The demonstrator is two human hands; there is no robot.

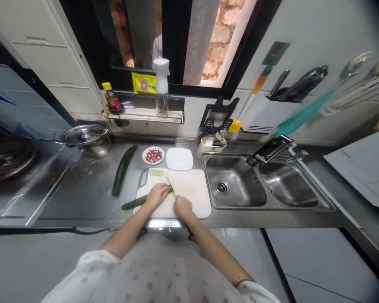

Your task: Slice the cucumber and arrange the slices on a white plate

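Observation:
A white cutting board [189, 187] lies on the steel counter in front of me. My left hand [157, 195] is closed over a cucumber [133, 203] that lies across the board's left edge. My right hand [182, 206] grips a knife [170, 186] whose blade rests at the cucumber's cut end, beside my left fingers. Several cucumber slices [156, 173] sit at the board's far left corner. A second, whole cucumber [123, 169] lies on the counter to the left of the board.
Behind the board stand a small plate of red pieces [153, 155] and a bare white plate [179, 159]. A double sink [259, 185] with a tap is to the right. A lidded steel pot [86, 138] sits at the left, by a stove.

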